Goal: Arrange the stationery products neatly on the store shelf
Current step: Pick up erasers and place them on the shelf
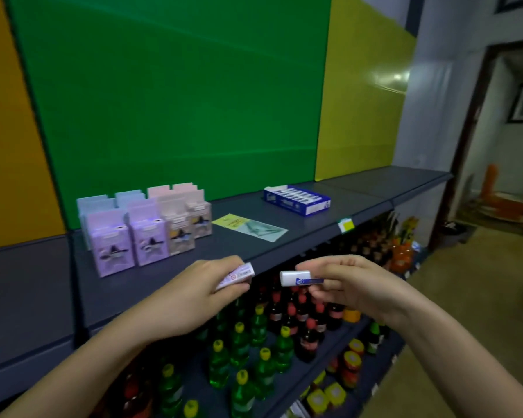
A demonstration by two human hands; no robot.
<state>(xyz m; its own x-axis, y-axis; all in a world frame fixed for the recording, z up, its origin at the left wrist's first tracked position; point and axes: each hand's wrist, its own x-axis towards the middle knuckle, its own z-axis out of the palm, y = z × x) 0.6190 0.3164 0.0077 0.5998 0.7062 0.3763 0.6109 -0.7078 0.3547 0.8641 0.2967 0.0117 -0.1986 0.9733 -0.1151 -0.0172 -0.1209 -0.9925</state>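
My left hand [206,292] grips a small white eraser [237,275] with red print, just in front of the dark shelf's [151,285] front edge. My right hand [344,285] pinches a white eraser with a blue sleeve [296,278] beside it; the two erasers are a short gap apart. On the shelf stand several pastel boxes [142,227] in rows at the left. A flat clear packet with a yellow label [249,226] lies in the middle. A blue open carton of erasers [298,199] sits further back right.
Green, orange and yellow panels form the shelf's back wall [175,95]. A lower shelf holds green and red bottles [263,342] and jars. A yellow price tag [345,225] hangs on the shelf edge. A doorway [507,146] opens at the right.
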